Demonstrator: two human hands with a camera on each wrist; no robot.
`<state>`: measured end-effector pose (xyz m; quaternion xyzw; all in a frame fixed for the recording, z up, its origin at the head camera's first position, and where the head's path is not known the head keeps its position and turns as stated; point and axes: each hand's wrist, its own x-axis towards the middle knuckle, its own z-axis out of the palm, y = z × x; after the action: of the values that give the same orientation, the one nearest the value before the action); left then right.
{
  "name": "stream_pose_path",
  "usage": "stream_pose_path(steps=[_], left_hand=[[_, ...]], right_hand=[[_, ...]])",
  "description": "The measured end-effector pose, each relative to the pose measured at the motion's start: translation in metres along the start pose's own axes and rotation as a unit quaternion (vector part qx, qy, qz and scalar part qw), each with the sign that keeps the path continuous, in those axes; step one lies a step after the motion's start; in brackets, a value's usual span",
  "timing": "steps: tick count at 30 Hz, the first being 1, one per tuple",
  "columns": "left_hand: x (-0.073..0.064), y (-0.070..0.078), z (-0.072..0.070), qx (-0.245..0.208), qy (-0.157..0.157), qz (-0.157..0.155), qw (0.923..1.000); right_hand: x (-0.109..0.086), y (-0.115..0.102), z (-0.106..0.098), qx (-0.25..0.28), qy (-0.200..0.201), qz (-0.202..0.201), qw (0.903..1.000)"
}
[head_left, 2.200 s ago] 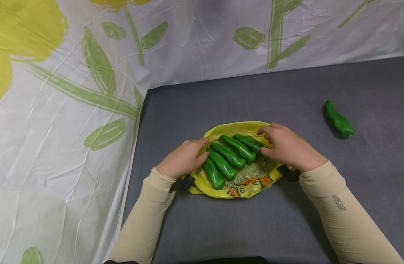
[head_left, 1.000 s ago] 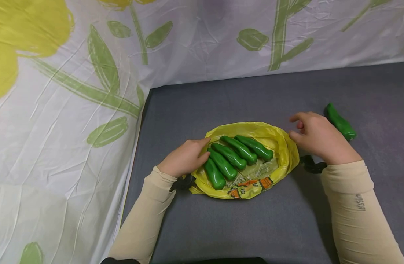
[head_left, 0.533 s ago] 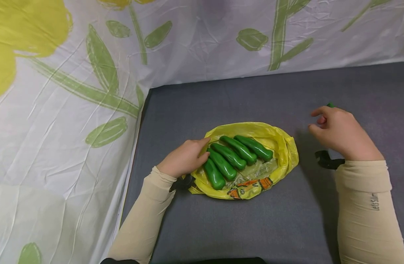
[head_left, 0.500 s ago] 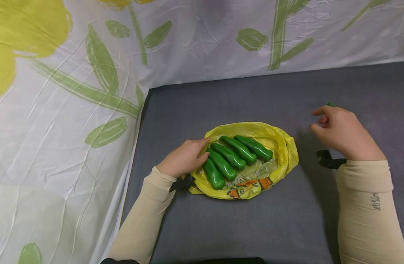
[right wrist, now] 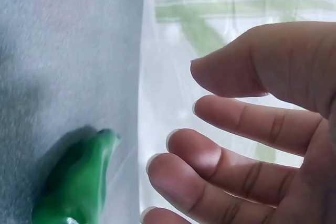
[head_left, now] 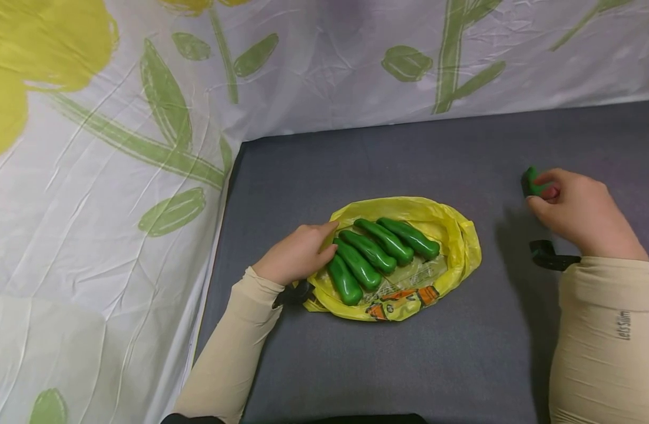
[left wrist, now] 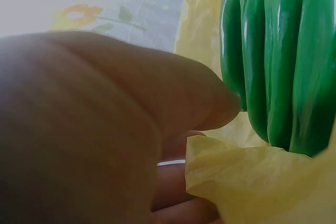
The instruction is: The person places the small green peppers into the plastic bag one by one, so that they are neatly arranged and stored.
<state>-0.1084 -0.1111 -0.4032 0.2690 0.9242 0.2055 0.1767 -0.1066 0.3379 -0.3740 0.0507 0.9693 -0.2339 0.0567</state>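
Several glossy green peppers point(head_left: 385, 241) lie side by side in a yellow plastic bag point(head_left: 464, 241), its mouth spread wide. At the bag's left side, my left hand point(head_left: 295, 253) holds the rim; in the left wrist view the thumb point(left wrist: 210, 95) is beside the peppers point(left wrist: 281, 61) and the fingers are partly behind the yellow plastic point(left wrist: 252, 177). My right hand point(head_left: 586, 206) hovers over a lone green pepper point(head_left: 532, 179), hiding most of it. The right wrist view shows this pepper point(right wrist: 79, 182) apart from the loosely bent fingers, which hold nothing.
A dark grey cloth surface point(head_left: 398, 371) lies under everything. White sheets with printed yellow flowers and green leaves rise at the left point(head_left: 80, 235) and the back point(head_left: 330, 76). Black straps point(head_left: 555, 256) sit at both wrists.
My right hand has let go of the bag's right side and moved right to above the lone pepper. The left hand has stayed at the bag's left rim.
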Motion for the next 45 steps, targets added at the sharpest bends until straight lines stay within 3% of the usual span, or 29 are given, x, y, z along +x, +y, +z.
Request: stream_pose_path(steps=[12, 26, 37, 45], left_hand=[[0.002, 0.002, -0.001, 0.006, -0.005, 0.003, 1.0], [0.0, 0.001, -0.001, 0.004, -0.002, 0.002, 1.0], [-0.004, 0.0, 0.001, 0.0, 0.008, 0.004, 1.0], [-0.003, 0.001, 0.0, 0.006, 0.009, 0.007, 0.9999]], right_hand=[[-0.003, 0.027, -0.002, -0.018, 0.019, 0.076, 0.9967], [0.001, 0.043, 0.003, -0.037, 0.03, 0.103, 0.9935], [0.005, 0.054, 0.007, -0.027, -0.017, 0.126, 0.9915], [0.009, 0.061, 0.009, -0.028, -0.048, 0.102, 0.9932]])
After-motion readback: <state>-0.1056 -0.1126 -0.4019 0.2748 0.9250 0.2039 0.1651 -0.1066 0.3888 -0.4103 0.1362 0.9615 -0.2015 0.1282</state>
